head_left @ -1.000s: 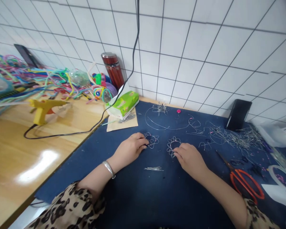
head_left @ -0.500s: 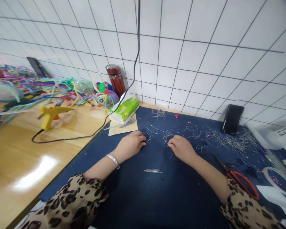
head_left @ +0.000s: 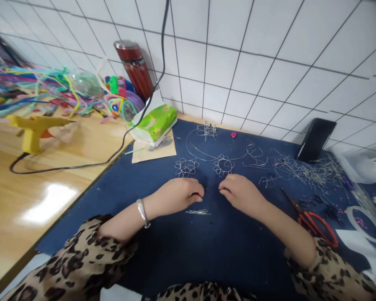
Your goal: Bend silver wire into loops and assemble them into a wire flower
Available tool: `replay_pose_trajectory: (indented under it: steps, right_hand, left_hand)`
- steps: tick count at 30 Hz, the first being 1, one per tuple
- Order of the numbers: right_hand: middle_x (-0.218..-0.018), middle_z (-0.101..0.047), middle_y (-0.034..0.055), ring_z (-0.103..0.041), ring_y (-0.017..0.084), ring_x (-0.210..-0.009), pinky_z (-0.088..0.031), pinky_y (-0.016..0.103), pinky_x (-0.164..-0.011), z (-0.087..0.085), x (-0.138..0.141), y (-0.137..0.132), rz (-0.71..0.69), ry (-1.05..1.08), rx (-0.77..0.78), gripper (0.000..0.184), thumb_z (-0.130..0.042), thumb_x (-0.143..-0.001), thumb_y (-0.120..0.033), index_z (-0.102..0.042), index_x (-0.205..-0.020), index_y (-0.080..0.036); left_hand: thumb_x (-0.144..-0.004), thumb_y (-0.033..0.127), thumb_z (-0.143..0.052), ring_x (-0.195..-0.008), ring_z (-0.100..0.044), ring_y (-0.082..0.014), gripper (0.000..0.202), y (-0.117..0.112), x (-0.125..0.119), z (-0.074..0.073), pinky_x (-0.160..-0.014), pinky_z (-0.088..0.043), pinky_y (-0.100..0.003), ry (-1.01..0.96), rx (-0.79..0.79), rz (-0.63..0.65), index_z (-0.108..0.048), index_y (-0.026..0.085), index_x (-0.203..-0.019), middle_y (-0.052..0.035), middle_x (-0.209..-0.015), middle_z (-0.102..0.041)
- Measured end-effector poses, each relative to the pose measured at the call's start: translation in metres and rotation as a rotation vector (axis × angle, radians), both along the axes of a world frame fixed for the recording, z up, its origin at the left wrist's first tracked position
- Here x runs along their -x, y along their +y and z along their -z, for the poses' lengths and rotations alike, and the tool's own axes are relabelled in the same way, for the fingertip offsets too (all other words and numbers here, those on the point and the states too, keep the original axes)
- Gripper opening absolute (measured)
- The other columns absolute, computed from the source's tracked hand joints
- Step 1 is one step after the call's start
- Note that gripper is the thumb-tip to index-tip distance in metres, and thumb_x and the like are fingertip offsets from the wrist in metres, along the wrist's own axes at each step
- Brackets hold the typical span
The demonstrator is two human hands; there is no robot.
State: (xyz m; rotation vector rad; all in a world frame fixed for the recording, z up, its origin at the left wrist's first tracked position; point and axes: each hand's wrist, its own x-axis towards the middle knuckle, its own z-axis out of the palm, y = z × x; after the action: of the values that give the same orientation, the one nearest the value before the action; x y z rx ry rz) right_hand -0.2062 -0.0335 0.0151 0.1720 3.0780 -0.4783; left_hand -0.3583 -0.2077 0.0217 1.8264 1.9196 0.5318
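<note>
Two wire flower shapes lie on the dark blue mat (head_left: 181, 251): the left wire flower (head_left: 186, 166) and the right wire flower (head_left: 223, 164). My left hand (head_left: 179, 194) rests on the mat just below the left one, fingers curled under, with nothing visible in them. Opposite it, my right hand (head_left: 241, 193) sits below the right flower with its fingers also curled, apart from the wire. A small bundle of short wire pieces (head_left: 198, 212) lies on the mat just under my left fingertips.
Orange-handled scissors (head_left: 315, 223) lie at the right, near a heap of wire scraps (head_left: 303, 171) and a black phone (head_left: 315, 140) leaning on the tiled wall. A green tissue pack (head_left: 155, 125), red flask (head_left: 134, 69), yellow glue gun (head_left: 34, 129) with its cable, and coloured pipe cleaners (head_left: 44, 92) occupy the wooden table at left.
Both hands let go of the wire flowers and drew back toward me; the flowers now lie free on the mat beyond the fingertips. The view has shifted closer.
</note>
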Motion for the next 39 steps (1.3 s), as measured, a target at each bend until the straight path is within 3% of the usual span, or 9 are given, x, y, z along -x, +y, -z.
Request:
replay_pose_trajectory:
  steps: [4, 11, 21, 27, 32, 39]
  right_hand:
    - [-0.087, -0.058, 0.0032, -0.052, 0.016, -0.087, -0.038, 0.032, -0.079, 0.005, -0.013, 0.001, 0.037, 0.005, -0.024, 0.014, -0.048, -0.085, -0.021, -0.061, -0.090, -0.021]
    - [-0.092, -0.057, 0.0041, -0.052, 0.017, -0.090, -0.041, 0.032, -0.079, 0.009, -0.012, 0.008, 0.056, 0.002, 0.047, 0.017, -0.057, -0.081, -0.027, -0.060, -0.097, -0.022]
    - [-0.082, -0.055, 0.0016, -0.050, 0.015, -0.081, -0.037, 0.031, -0.076, 0.007, -0.014, -0.033, -0.146, -0.018, 0.157, 0.011, -0.053, -0.084, -0.029, -0.060, -0.084, -0.020]
    - [-0.077, -0.052, 0.0015, -0.047, 0.014, -0.075, -0.035, 0.031, -0.073, 0.015, -0.012, -0.045, -0.158, -0.040, 0.136, 0.014, -0.049, -0.086, -0.028, -0.056, -0.077, -0.019]
    - [-0.077, -0.052, 0.0032, -0.047, 0.016, -0.074, -0.035, 0.031, -0.069, 0.007, -0.013, -0.037, -0.211, -0.091, 0.056, 0.016, -0.046, -0.087, -0.025, -0.054, -0.075, -0.018]
    - [-0.075, -0.053, 0.0015, -0.049, 0.015, -0.074, -0.035, 0.029, -0.068, -0.007, -0.019, -0.011, -0.233, -0.130, 0.123, 0.015, -0.048, -0.086, -0.025, -0.052, -0.072, -0.020]
  left_hand:
    - [-0.086, 0.023, -0.048, -0.075, -0.057, -0.0133, 0.015, -0.008, 0.000, 0.002, -0.071, -0.042, -0.022, -0.063, 0.048, 0.046, -0.063, 0.020, -0.087, -0.0010, -0.081, -0.061]
    - [-0.082, 0.027, -0.057, -0.076, -0.057, -0.0131, 0.009, -0.008, -0.003, -0.001, -0.069, -0.041, -0.022, -0.069, 0.080, 0.093, -0.062, 0.021, -0.085, 0.0006, -0.080, -0.060]
    - [-0.082, 0.027, -0.057, -0.075, -0.056, -0.0137, 0.009, -0.008, -0.007, 0.004, -0.068, -0.040, -0.023, 0.009, 0.071, 0.105, -0.062, 0.020, -0.077, 0.0006, -0.075, -0.058]
    - [-0.083, 0.028, -0.055, -0.075, -0.057, -0.0136, 0.011, -0.009, -0.005, 0.005, -0.067, -0.040, -0.023, 0.014, 0.052, 0.130, -0.062, 0.020, -0.079, 0.0002, -0.075, -0.058]
    - [-0.083, 0.028, -0.055, -0.074, -0.056, -0.0129, 0.011, -0.009, -0.004, 0.007, -0.067, -0.040, -0.023, 0.000, 0.054, 0.140, -0.062, 0.020, -0.078, 0.0009, -0.075, -0.058]
    - [-0.083, 0.029, -0.055, -0.072, -0.056, -0.0121, 0.014, -0.010, -0.002, 0.005, -0.065, -0.039, -0.022, -0.042, 0.047, 0.178, -0.062, 0.020, -0.075, 0.0012, -0.072, -0.058]
